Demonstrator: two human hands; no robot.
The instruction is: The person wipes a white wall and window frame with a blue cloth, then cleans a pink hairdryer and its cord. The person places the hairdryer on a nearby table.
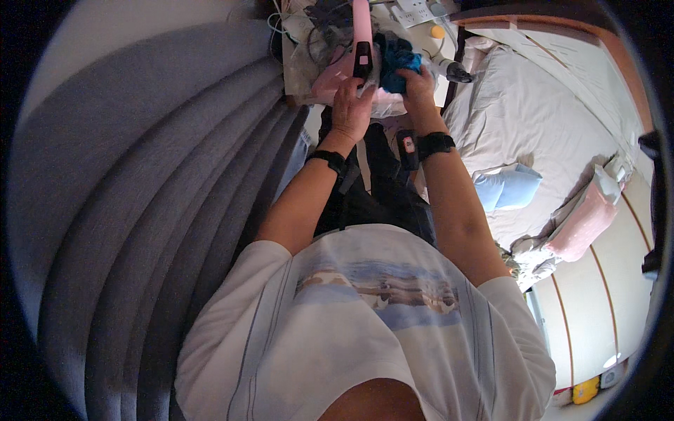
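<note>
My right hand (417, 87) grips the edge of a bunched teal cloth (397, 63) over a cluttered table. Just left of it, my left hand (354, 108) rests at the lower end of a pink and black handheld device (363, 47); whether the fingers close on the device or on the clear plastic beside it cannot be told. Beneath both lies a pink plastic bag (331, 79) with clear plastic around it. Black straps circle both wrists.
A white power strip (413, 13), an orange-yellow cap (437, 32) and cables crowd the table's back. Grey curtains (158, 184) hang at left. On the right is a bed (537, 105) with a light blue pillow (508, 187) and a pink one (583, 221).
</note>
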